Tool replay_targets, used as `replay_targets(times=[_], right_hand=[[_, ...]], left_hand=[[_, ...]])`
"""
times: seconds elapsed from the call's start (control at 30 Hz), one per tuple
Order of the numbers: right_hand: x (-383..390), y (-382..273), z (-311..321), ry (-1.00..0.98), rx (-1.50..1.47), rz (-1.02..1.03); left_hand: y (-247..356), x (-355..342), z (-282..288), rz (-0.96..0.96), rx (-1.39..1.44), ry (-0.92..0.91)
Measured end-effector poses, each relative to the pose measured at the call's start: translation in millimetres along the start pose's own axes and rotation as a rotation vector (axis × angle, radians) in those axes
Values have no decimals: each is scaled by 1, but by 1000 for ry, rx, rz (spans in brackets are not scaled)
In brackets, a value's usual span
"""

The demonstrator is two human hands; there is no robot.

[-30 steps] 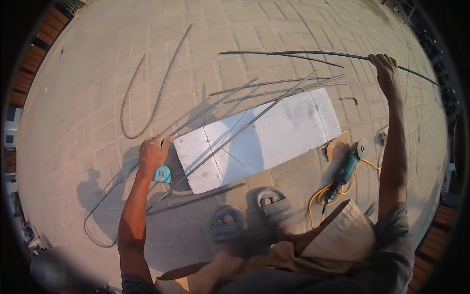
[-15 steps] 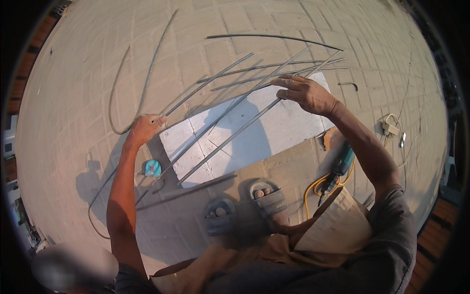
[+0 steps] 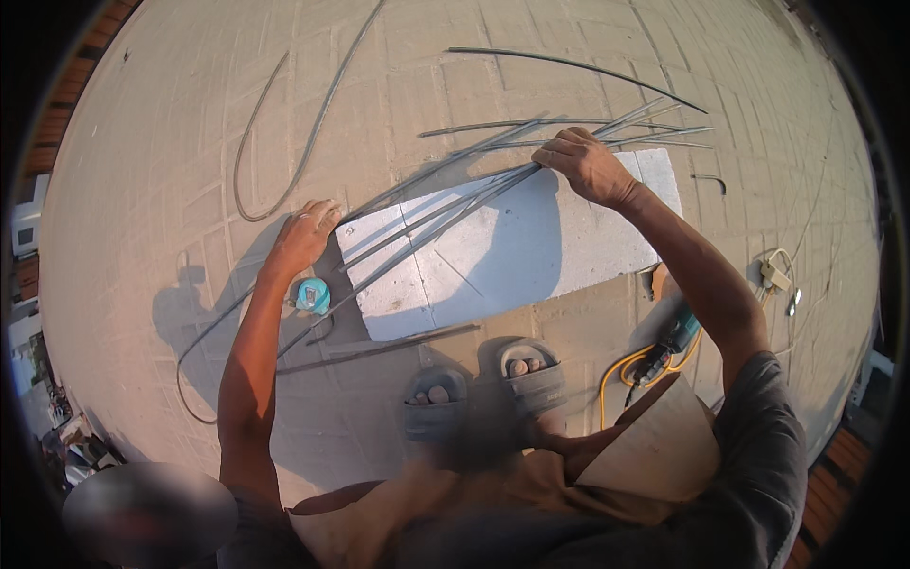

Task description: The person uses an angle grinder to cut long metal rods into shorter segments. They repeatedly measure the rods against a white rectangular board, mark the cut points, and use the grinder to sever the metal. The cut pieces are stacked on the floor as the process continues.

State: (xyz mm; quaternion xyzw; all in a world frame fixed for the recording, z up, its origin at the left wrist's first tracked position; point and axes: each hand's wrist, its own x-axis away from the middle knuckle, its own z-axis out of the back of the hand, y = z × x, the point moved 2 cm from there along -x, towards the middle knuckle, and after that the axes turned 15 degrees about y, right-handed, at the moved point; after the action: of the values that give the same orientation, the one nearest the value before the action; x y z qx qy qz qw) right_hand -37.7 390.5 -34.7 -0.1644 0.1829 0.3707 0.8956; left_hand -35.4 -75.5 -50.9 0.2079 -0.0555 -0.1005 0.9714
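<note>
a: what changed from a second ago?

b: back then i saw the right hand (image 3: 590,166) far out to the right, lifting one long thin rod up high. now it has come in and down. it sits on the bunch of metal rods (image 3: 445,204) that lie slanting across the white slab (image 3: 531,251). the left hand (image 3: 303,237) has hardly moved. it stayed at the low left corner of the slab.

a: how open is the right hand?

b: its fingers are curled tight over the rods near the slab's top edge. it grips them, knuckles up.

a: and the left one?

b: it is bent, palm down, with the fingertips on the lower ends of the same rods. i cannot tell if it pinches a rod or only presses on them.

a: what else is close?

b: a small teal tape measure (image 3: 312,295) lies on the paved floor (image 3: 171,171) just under the left hand. two sandalled feet (image 3: 488,384) stand just below the slab. a teal angle grinder (image 3: 675,334) with a yellow cable (image 3: 621,365) lies by the slab's right end. one curved rod (image 3: 578,66) lies apart, higher up.
</note>
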Motion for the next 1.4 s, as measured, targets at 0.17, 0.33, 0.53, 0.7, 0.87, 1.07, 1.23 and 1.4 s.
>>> replay_targets(times=[0.17,0.33,0.53,0.7,0.87,1.07,1.23,1.4], right_hand=[[20,-8,22,-95,-70,-76],[11,-20,32,-183,-201,-83],[20,-19,48,-200,-252,-74],[19,-17,81,-241,-170,-225],[63,13,125,-162,-127,-406],[144,47,133,-92,3,-485],[141,26,117,-3,14,-391],[141,1,93,-10,92,-258]], left_hand=[[-49,72,73,254,-193,-191],[-95,215,73,114,-279,-292],[-114,255,33,-54,-464,-184],[-113,228,29,-181,-510,-45],[-58,147,33,-364,-391,220],[1,92,18,-440,-278,144],[9,96,6,-412,-338,37],[-3,97,14,-365,-290,0]])
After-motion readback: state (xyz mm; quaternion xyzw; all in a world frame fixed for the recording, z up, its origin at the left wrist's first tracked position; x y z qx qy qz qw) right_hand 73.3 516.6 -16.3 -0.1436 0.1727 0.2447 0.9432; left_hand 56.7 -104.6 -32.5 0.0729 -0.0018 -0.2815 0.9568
